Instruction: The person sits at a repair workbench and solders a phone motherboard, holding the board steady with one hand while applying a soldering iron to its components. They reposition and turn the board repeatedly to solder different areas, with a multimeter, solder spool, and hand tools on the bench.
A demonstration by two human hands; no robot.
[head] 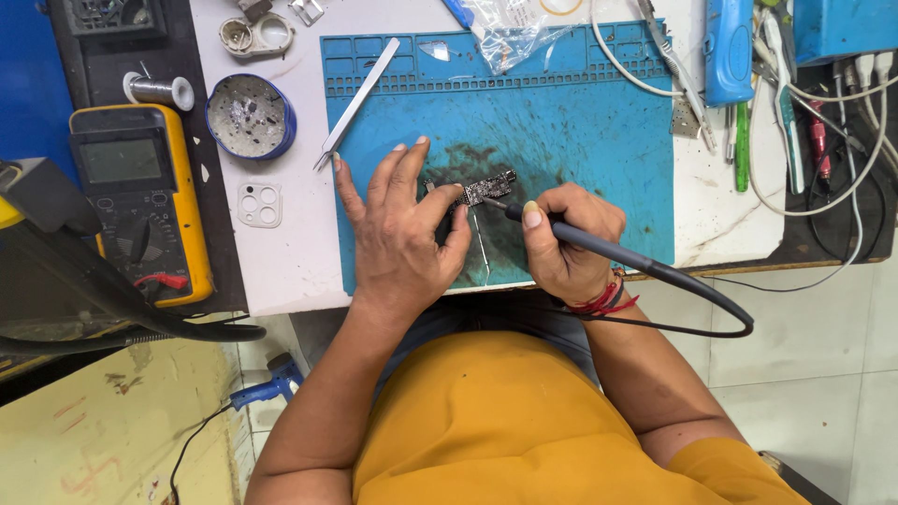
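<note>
The left hand [402, 234] pinches a small dark circuit board [485, 188] on the blue mat [580, 140] of the worktop [281, 252]. The right hand [566, 238] grips a soldering iron [599, 245], its tip touching the board.

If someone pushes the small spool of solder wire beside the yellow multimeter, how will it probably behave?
The spool of solder wire lies on its side, so it would probably roll rather than slide. It looks compact and metal-wound, likely heavy for its size. It sits near the round tin, which might stop it.

Yellow multimeter [140, 201], round tin [251, 116], solder spool [159, 90], tweezers [357, 101]
</note>
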